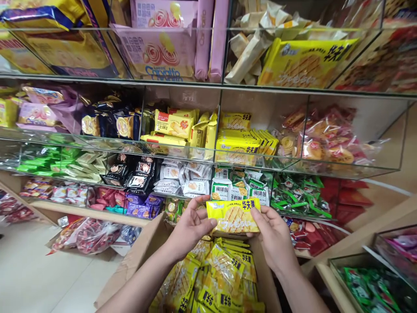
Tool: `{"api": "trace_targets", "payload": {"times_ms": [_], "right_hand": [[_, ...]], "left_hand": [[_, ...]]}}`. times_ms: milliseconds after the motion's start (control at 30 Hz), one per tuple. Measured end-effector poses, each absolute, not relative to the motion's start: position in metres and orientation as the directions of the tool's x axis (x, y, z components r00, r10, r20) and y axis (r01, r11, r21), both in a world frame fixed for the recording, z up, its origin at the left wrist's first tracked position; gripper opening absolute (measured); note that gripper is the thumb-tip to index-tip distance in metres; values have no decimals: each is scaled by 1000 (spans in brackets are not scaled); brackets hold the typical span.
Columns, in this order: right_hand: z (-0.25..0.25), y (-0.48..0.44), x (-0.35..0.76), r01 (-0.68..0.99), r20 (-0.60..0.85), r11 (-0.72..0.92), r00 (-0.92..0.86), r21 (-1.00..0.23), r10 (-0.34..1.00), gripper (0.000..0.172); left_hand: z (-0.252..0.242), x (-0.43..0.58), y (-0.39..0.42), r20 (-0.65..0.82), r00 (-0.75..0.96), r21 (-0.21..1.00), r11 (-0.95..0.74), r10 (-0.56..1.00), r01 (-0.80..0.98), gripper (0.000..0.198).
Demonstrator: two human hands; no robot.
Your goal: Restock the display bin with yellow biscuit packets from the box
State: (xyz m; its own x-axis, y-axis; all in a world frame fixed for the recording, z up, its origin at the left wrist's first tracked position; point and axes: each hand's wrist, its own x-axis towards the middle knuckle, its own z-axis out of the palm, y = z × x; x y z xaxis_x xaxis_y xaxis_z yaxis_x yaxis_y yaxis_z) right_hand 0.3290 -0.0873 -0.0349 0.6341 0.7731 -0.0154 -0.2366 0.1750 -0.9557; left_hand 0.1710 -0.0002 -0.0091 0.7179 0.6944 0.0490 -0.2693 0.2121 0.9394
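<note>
A yellow waffle snack packet is held level between my two hands, above an open cardboard box. My left hand pinches its left end, thumb on the front. My right hand grips the right end, with the thumb near the dark printed characters. Below, the cardboard box holds many more yellow packets of the same look, lying loose and overlapping. On the shelf ahead, similar yellow packets stand in a row inside a clear compartment.
Clear-fronted shelves carry pink cookie packs, white packets, green-and-white packets and green-wrapped sweets. A clear ledge juts out above the lower rows. Bagged goods sit at floor level on the left. Another bin stands at right.
</note>
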Motion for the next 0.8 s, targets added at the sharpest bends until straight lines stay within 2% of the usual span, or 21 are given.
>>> {"api": "trace_targets", "payload": {"times_ms": [200,367,500,633,700,800], "right_hand": [[-38,-90,325,-196,4,157,612,-968,791,36],[-34,-96,319,-146,42,160,596,-976,802,38],[-29,-102,312,-154,49,151,524,-976,850,34],[-5,-114,325,-87,23,71,464,-994,885,31],[21,-116,343,33,95,92,549,-995,830,31],[68,-103,375,269,353,230,684,-936,638,33]], "left_hand": [[-19,167,-6,30,756,934,251,653,-254,79],[-28,158,-6,15,792,937,268,611,-225,76],[-24,148,-5,-81,806,966,245,586,-81,66],[-21,133,-11,-53,797,970,219,602,-101,73],[-28,125,-11,-23,783,982,160,621,-99,70],[-60,116,-6,-66,755,992,121,652,-18,57]]}}
